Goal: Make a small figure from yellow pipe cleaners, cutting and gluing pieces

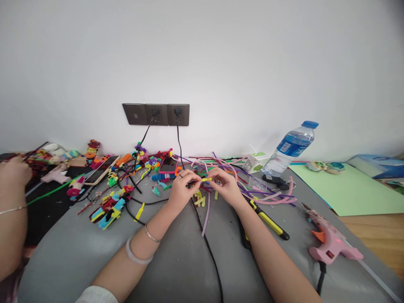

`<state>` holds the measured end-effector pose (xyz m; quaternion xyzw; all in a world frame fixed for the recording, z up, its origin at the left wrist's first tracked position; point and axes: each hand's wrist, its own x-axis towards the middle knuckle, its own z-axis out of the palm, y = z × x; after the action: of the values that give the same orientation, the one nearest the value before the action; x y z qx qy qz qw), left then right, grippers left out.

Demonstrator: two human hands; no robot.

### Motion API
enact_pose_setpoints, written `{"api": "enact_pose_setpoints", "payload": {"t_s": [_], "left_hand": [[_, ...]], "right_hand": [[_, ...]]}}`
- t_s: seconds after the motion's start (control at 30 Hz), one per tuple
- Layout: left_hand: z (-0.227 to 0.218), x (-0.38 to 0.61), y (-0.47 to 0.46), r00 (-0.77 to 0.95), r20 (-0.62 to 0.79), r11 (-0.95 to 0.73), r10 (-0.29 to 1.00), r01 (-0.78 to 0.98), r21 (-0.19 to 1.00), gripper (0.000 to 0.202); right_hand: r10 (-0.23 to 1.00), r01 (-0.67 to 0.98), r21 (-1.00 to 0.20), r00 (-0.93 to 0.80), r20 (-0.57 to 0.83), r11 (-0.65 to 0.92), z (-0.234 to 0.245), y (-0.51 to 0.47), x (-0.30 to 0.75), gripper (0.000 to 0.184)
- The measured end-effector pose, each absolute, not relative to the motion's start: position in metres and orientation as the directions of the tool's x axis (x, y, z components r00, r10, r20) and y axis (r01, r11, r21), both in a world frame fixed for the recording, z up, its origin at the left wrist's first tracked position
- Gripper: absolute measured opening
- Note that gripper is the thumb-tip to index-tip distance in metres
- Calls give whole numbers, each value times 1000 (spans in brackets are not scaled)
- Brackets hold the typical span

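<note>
Between both hands stretches a short yellow pipe cleaner piece (206,179), pinched at its two ends. My left hand (183,187) has thumb and forefinger closed on its left end. The fingertips of my right hand (224,184) close on the other end. Just below lie several bent yellow pipe cleaner pieces (200,199) on the grey table (176,261). A lilac strip (206,214) hangs down past them, and a black cable (202,231) runs beneath my hands. Loose pink and purple pipe cleaners (268,194) spread behind and to the right of my right hand.
A pink glue gun (334,242) and yellow-black pliers (269,221) lie right. A tilted water bottle (290,147), drink carton (255,162) and keys (277,182) stand behind. Colourful pipe cleaner figures (110,208) and phones (101,169) lie left, near another person's arm (12,210).
</note>
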<state>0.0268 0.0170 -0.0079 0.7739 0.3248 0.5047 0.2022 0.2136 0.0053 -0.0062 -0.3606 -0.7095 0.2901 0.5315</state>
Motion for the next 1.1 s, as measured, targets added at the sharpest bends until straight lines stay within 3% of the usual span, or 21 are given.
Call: {"api": "enact_pose_setpoints", "payload": {"t_s": [1.1], "left_hand": [[-9,28,17,293,678,-739,674,290,609,10]], "right_hand": [[795,263,-751,-196,574,606,-3,4,215,10]]}}
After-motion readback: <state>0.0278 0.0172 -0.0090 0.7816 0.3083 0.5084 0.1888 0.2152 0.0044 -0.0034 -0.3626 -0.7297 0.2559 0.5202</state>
